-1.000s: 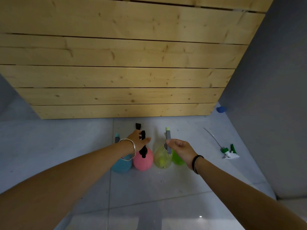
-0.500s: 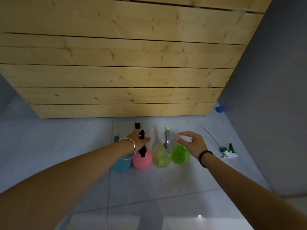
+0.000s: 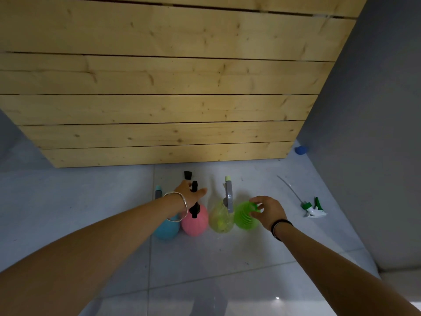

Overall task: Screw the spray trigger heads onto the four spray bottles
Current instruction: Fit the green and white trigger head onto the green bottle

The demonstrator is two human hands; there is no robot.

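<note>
Four round spray bottles stand in a row on the floor: blue [image 3: 165, 229], pink [image 3: 195, 222], yellow [image 3: 220, 220] and ribbed green [image 3: 245, 215]. My left hand [image 3: 190, 194] grips the black trigger head [image 3: 194, 201] on the pink bottle. The yellow bottle carries a grey trigger head [image 3: 228, 197]. My right hand [image 3: 268, 210] has its fingers curled around the open neck of the green bottle, which has no head on it. A loose green and white trigger head [image 3: 313, 209] with a long tube lies on the floor to the right.
A wall of pale wooden planks [image 3: 159, 87] rises just behind the bottles. A grey wall [image 3: 369, 133] closes in the right side. A small blue object [image 3: 301, 150] lies in the far corner. The floor is grey tile [image 3: 205, 265].
My right hand let go of the grey trigger head on the yellow bottle, moved right and closed on the neck of the green bottle. My left hand stayed on the black head.
</note>
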